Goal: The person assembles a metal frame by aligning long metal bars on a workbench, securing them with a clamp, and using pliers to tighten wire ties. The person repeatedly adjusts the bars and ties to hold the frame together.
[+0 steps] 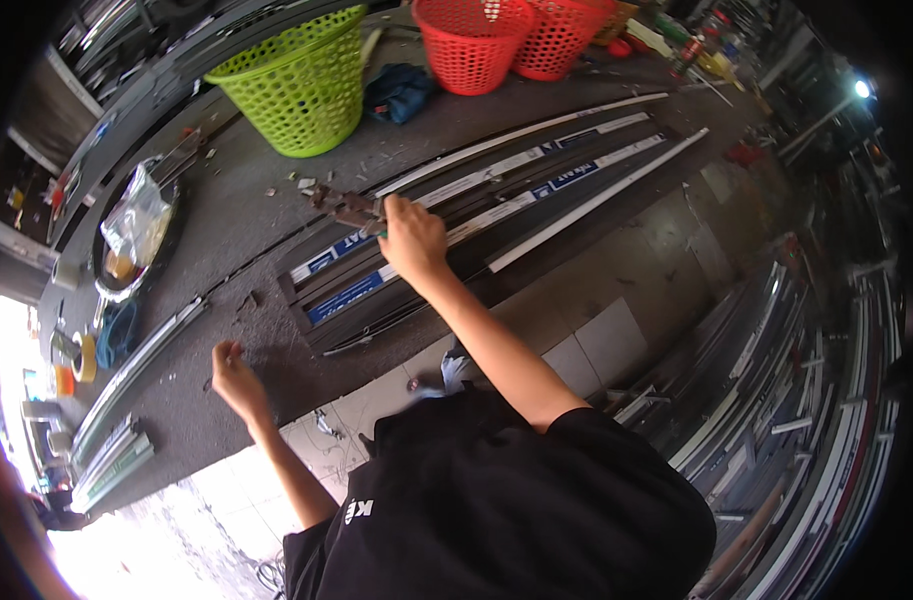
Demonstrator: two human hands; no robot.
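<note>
My right hand is closed around the near end of a rusty brown metal tool, whose exact kind I cannot make out. The tool lies over the left part of a bundle of dark metal profiles with blue-and-white protective film on them. Lower left, my left hand hovers over the dark tabletop near its front edge, fingers curled together. Whatever it might pinch is too small to tell. Small dark pieces lie just beyond that hand.
A green basket and two red baskets stand at the back, a dark blue cloth between them. At left are a round tray with a plastic bag, tape rolls and pale profiles. Long profiles fill a rack at right.
</note>
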